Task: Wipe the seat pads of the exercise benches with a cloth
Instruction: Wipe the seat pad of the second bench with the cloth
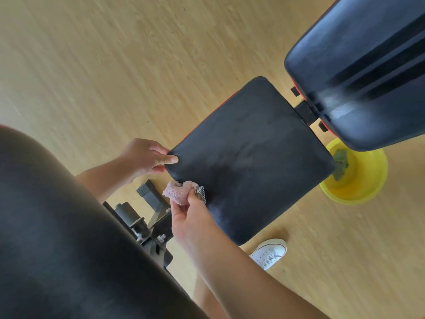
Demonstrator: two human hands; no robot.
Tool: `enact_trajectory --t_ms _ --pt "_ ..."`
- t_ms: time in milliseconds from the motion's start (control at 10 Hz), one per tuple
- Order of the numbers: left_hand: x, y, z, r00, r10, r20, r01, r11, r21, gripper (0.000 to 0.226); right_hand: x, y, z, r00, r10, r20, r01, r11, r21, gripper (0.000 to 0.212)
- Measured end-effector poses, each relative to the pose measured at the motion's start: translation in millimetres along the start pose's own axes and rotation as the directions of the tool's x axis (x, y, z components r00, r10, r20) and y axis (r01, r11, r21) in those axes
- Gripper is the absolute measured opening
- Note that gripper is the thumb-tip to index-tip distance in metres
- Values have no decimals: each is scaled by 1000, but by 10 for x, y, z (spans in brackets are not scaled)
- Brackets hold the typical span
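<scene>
A black seat pad (pixel 250 157) of an exercise bench fills the middle of the head view. My left hand (pixel 147 156) grips its near corner, thumb on top and fingers under the edge. My right hand (pixel 190 217) holds a bunched pink fluffy cloth (pixel 178 192) with a grey mesh part, pressed against the pad's near edge. The black back pad (pixel 363 65) rises at the upper right.
A yellow basin (pixel 358 180) with a green cloth (pixel 341 163) inside stands on the wooden floor beyond the seat's far corner. The bench's black metal frame and foot (pixel 149 215) lie below my hands. My white shoe (pixel 270 253) stands beside the seat. My dark top covers the lower left.
</scene>
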State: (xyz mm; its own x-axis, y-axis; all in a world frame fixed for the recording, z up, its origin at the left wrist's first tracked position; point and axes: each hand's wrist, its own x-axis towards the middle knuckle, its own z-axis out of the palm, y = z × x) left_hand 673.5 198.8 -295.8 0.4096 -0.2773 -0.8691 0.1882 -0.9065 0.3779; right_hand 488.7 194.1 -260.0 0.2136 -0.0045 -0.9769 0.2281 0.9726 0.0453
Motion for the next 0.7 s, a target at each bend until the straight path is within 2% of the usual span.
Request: enact_trajectory --t_ms 100,200,300,400,500,600,700 --pt "2 -21 -7 1000 6 2 -6 1000 -3 25 -21 29 -40 995 -24 -98 25 1000 8 42" --pt "12 -58 -15 1000 11 7 -11 999 -31 29 -55 24 -421 973 -209 -95 130 843 -522 89" --pt "28 -87 -38 999 15 28 -14 998 -55 40 -61 69 -961 942 -330 60 195 392 -899 48" --pt "62 -116 -45 999 12 39 -9 997 -75 49 -235 -98 -1307 948 -318 -2 197 590 -783 38" --pt "79 -128 -43 999 11 40 -8 997 -83 38 -287 -114 -1410 896 -427 -118 206 637 -743 36" --pt "72 -122 -39 999 11 42 -7 996 -89 36 -439 -515 -1365 793 -517 -323 257 764 -591 30" --pt "63 -115 -43 999 8 49 -4 995 -96 34 -437 -1474 -1222 635 -673 -380 256 647 -718 38"
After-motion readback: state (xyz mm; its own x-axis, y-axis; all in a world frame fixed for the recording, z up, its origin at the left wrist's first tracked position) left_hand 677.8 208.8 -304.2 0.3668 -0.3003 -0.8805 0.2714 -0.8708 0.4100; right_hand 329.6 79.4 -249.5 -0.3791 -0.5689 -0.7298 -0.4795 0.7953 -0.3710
